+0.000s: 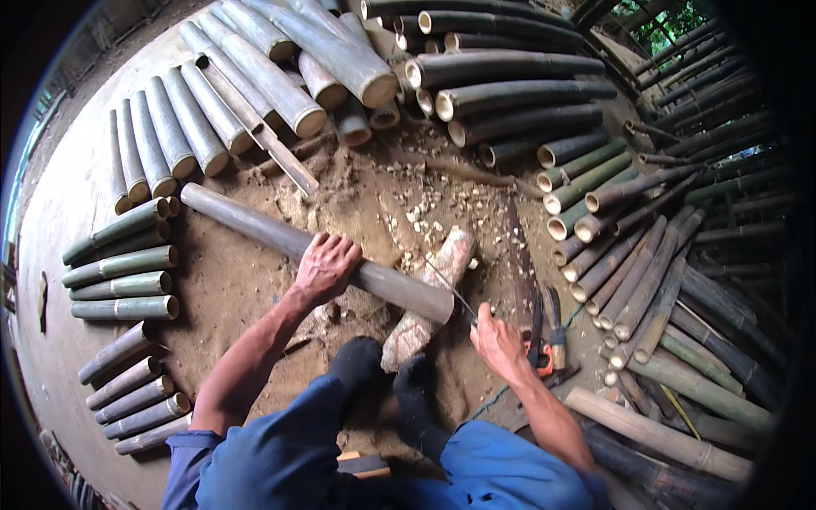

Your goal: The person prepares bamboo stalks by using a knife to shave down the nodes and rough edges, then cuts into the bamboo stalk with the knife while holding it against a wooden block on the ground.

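Note:
My left hand [327, 268] is wrapped over a dark grey bamboo tube [399, 291], which slants down from the far left. The tube's near end lies across a short, rough, pale-barked log [406, 342] on the ground, just ahead of my feet. Beside that end, my right hand [497, 336] is closed round the handle of a tool with a long thin metal blade [455, 289]. The blade points up and to the left, past the tube's cut end and over the log. Its handle is mostly hidden in my fingers.
Several cut bamboo tubes [123, 283] lie in rows at the left. More bamboo [527, 98] is stacked at the back and right. A split bamboo strip [289, 161] lies beyond the tube. Tools with orange [544, 361] and wooden handles rest right of my feet. Pale chips litter the dirt.

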The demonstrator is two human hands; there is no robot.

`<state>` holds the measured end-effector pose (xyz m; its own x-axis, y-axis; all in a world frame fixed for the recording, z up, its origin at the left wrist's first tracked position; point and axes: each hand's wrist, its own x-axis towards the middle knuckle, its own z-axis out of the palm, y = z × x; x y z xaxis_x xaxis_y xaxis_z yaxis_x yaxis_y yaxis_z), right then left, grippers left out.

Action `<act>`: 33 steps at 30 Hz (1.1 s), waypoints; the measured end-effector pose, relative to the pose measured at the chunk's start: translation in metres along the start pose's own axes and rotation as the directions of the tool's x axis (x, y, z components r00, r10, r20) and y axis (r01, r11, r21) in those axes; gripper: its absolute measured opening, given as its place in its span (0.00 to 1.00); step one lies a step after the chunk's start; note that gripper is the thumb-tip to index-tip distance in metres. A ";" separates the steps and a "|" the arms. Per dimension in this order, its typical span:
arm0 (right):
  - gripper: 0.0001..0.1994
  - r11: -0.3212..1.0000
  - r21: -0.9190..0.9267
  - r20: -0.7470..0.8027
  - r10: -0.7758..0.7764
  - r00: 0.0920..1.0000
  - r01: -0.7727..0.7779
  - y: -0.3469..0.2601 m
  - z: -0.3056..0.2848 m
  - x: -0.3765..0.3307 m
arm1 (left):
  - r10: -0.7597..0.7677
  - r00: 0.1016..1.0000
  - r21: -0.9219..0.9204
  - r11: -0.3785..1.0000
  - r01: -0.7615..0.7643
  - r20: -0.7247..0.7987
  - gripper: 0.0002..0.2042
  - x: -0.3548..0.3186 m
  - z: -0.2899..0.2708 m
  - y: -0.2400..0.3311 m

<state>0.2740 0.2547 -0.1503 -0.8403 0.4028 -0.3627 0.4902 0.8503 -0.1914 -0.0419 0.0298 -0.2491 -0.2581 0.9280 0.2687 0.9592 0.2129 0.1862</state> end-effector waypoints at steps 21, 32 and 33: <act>0.15 0.950 0.211 -0.305 -0.160 0.939 0.231 -0.031 -0.025 -0.008 | -0.047 0.718 -0.107 0.980 0.167 0.694 0.24 0.040 -0.035 -0.016; 0.15 0.907 0.324 -0.341 -0.155 0.927 0.270 -0.036 -0.032 -0.012 | -0.074 0.913 -0.065 0.992 0.109 0.402 0.13 0.018 -0.014 -0.001; 0.15 0.897 0.328 -0.372 -0.166 0.913 0.296 -0.025 -0.015 -0.011 | -0.076 0.918 -0.073 0.991 0.113 0.389 0.13 0.016 -0.015 0.000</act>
<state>0.2678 0.2343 -0.1284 -0.9349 0.3528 0.0393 0.2668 0.7712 -0.5780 -0.0478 0.0404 -0.2306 -0.2650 0.9547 -0.1355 0.9129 0.2936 0.2836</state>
